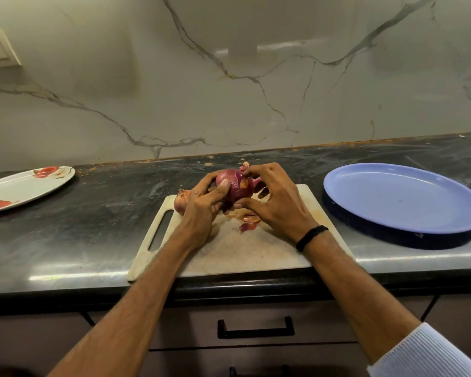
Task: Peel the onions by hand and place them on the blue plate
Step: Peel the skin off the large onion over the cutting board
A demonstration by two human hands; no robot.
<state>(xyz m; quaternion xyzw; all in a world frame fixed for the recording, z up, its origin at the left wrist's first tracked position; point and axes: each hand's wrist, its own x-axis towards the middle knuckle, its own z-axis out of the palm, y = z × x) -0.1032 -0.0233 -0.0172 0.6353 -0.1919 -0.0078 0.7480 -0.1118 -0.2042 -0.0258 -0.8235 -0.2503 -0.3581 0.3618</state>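
Onions show in two places. The red onion [233, 186] is held between both hands over the far part of the white cutting board [229, 254], and whether it touches the board cannot be told. The second onion [181, 203], paler and with its dry skin on, lies on the board's far left corner just beyond the handle slot, partly hidden behind the left hand [201, 206]. That hand grips the red onion from the left, fingers curled round its far and under side and the thumb pressed flat on its near face. The right hand [276, 202] comes in from the right: its fingertips pinch a flap of skin [244, 167] that stands up from the top of the red onion, and its thumb reaches under the onion's near lower side. A patch of orange inner skin shows where the purple layer is torn. Peel scraps [249, 223] lie on the board just near of the hands, beside a brownish stain. The blue plate [403, 198] sits on the dark tabletop [93, 213] to the right of the board, close to it but apart, and holds no onion. A white plate with red flowers [25, 186] rests at the far left, well apart from the board. A black band [311, 236] circles the right wrist, and a striped sleeve [419, 352] shows at the near right corner.
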